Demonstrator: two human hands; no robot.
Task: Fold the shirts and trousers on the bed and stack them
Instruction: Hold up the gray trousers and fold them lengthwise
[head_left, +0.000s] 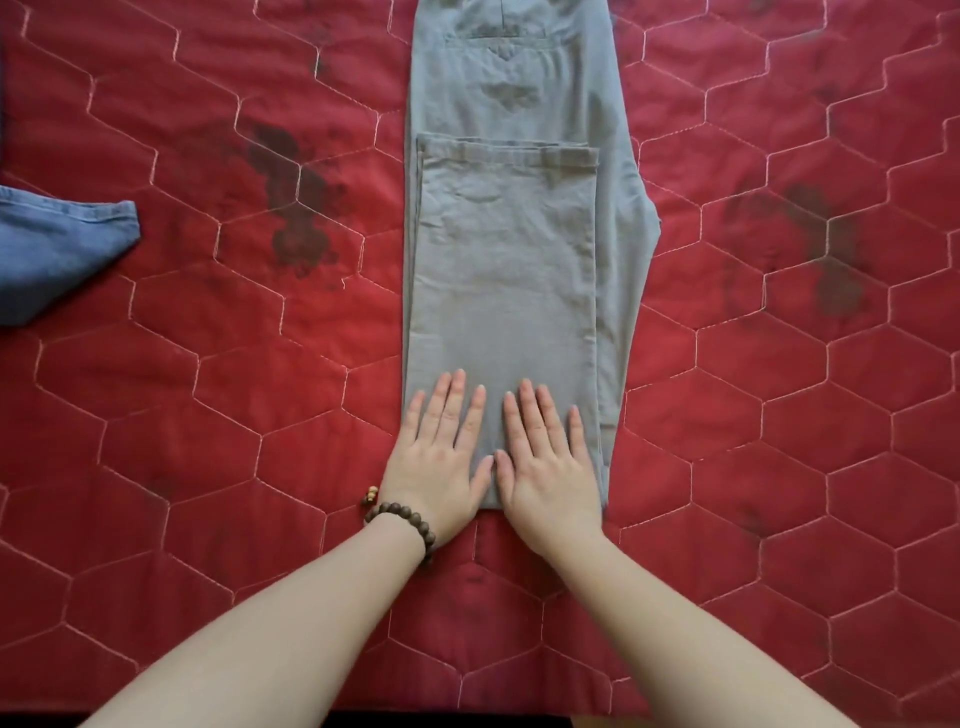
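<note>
Both hands, the left hand (445, 457) with a beaded bracelet (402, 519) at its wrist and the right hand (548, 462), press flat with fingers straight on the near end of the grey trousers (506, 270), folded lengthwise mid-bed on the red quilt (208, 415), a blue garment (57, 249) far left.

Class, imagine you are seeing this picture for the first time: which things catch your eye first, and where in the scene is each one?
First, the grey trousers lying lengthwise down the middle of the red quilted bedcover, their legs folded up over themselves. At the near folded edge, the left hand and right hand press flat side by side, a bead bracelet on the left wrist. A blue garment lies at the left edge.
</note>
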